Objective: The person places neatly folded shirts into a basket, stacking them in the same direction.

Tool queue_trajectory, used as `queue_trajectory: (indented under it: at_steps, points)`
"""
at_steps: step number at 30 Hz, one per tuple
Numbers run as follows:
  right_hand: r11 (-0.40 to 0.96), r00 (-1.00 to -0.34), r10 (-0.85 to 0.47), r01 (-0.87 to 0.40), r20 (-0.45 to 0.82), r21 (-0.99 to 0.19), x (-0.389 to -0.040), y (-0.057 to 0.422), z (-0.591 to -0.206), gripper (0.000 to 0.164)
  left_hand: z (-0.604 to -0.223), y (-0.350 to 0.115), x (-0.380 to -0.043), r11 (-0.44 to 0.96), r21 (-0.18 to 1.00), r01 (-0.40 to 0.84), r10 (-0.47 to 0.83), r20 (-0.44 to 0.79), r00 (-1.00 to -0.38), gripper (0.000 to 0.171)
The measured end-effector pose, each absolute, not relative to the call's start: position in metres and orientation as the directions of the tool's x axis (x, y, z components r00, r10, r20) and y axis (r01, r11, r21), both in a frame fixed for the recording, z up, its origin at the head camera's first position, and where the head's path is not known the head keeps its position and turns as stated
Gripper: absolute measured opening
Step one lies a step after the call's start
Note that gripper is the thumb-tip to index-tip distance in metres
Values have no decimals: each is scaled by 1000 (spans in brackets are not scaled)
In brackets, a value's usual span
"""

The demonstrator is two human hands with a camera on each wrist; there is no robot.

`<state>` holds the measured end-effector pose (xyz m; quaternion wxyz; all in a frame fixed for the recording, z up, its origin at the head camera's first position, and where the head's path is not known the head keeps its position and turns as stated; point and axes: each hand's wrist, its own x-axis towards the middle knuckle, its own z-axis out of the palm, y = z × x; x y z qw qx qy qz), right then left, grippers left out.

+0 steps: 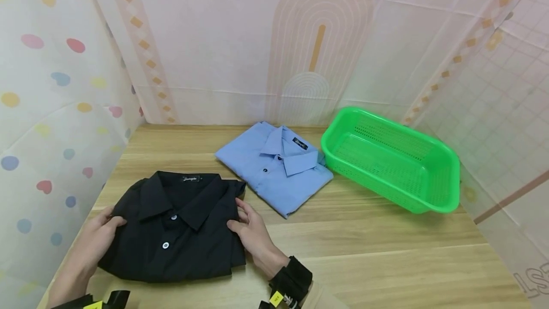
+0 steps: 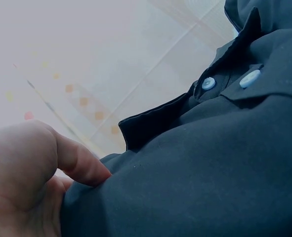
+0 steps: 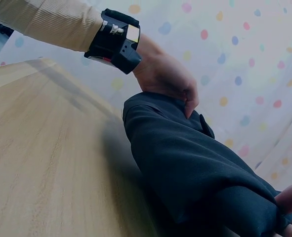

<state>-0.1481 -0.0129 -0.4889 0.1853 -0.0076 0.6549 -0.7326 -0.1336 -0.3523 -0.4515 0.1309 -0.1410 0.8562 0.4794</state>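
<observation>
In the head view, the left hand [image 1: 95, 238] and right hand [image 1: 254, 233] pinch opposite sides of a folded black shirt [image 1: 188, 254] over the wooden table [image 1: 377, 252], near a blue shirt [image 1: 276, 182]. The left wrist view shows white buttons [image 2: 208, 83] beyond the left hand's pinch; in the right wrist view, both hands have their fingers clamped on the cloth

Free passage: wooden tabletop [image 1: 386, 252], right of right hand [image 1: 255, 235], before green perforated basket [image 1: 381, 159]. Obstacles: basket; folded blue button-up shirt [image 1: 270, 168] close beside it; printed backdrop [image 1: 214, 37] behind both.

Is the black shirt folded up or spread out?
Folded: the black shirt is a compact bundle, collar uppermost, between the left hand and right hand.
</observation>
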Motion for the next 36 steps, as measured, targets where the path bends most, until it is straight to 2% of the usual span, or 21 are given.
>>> queue_trajectory:
  at_steps: [8, 36]
  points:
    - [-82, -934, -298, 231, -198, -969, -150, -11, -485, 64, -448, -349, -132, 517, 794, -320, -121, -303, -945, 60]
    - [-127, -931, -329, 209, -158, -970, -150, 3, -483, 66, -442, -335, -128, 603, 757, -252, -151, -202, -968, 58]
